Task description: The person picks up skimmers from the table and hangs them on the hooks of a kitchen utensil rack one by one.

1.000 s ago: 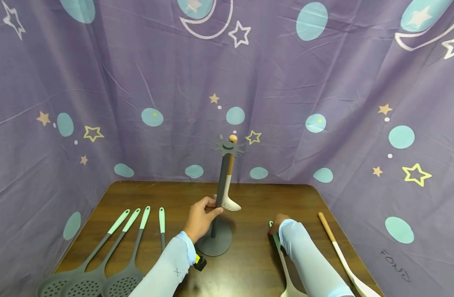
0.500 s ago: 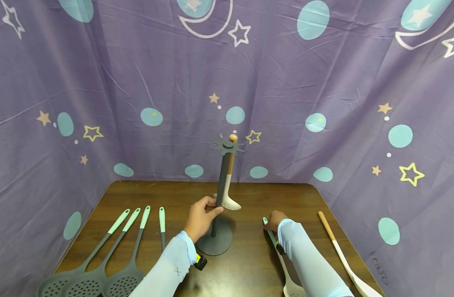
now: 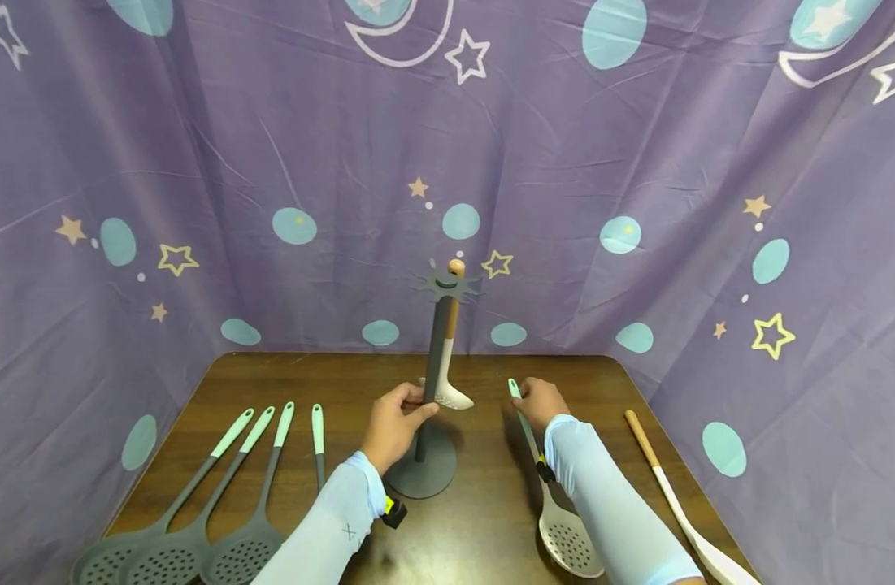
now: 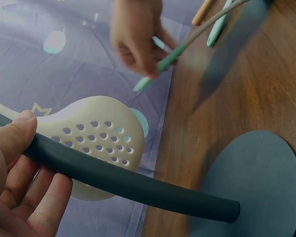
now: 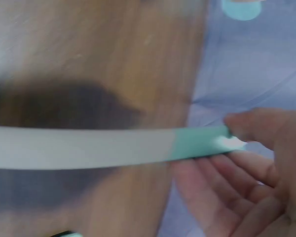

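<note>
My left hand (image 3: pixel 396 426) grips the dark post (image 4: pixel 138 188) of a utensil stand, thumb on one side and fingers on the other. The stand's round base (image 3: pixel 421 471) rests on the table. From its spiked top ring (image 3: pixel 447 284) hangs a white slotted spoon (image 4: pixel 96 118) with a wooden handle. To the right, my right hand (image 3: pixel 544 404) pinches the mint-green handle end (image 5: pixel 202 140) of a skimmer between thumb and fingers. Its pale perforated head (image 3: pixel 567 540) points toward me, partly covered by my right sleeve. In the left wrist view the skimmer's handle slants above the table.
Several dark grey skimmers (image 3: pixel 242 556) with mint handles lie at the left, beside another mint handle (image 3: pixel 318 431) partly hidden by my left sleeve. A white utensil with a wooden handle (image 3: pixel 640 439) lies along the right edge. A purple patterned curtain (image 3: pixel 345 162) encloses the table (image 3: pixel 330 374).
My right hand has moved forward and slightly left with the skimmer, bringing its perforated head into the head view. My left hand keeps its hold on the post.
</note>
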